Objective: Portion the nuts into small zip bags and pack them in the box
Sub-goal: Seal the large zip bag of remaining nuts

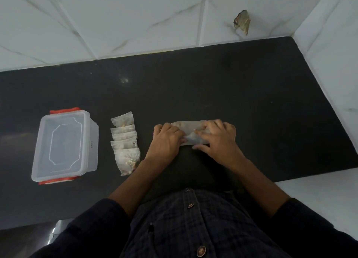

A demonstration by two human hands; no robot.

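Count on the counter [232,87]:
- 1 plastic box [65,145] near the left edge, clear, lid on, 2 orange latches showing, one at the far end and one at the near end.
- Small zip bags [126,143]: overlapping row just right of the box. I make it 5, maybe 6; overlap makes the exact number hard to call. Each looks to have nuts inside.
- 1 larger clear bag [190,130] mid-counter, flat.
- 2 hands: left hand [167,139] and right hand [219,139], both on that larger bag.
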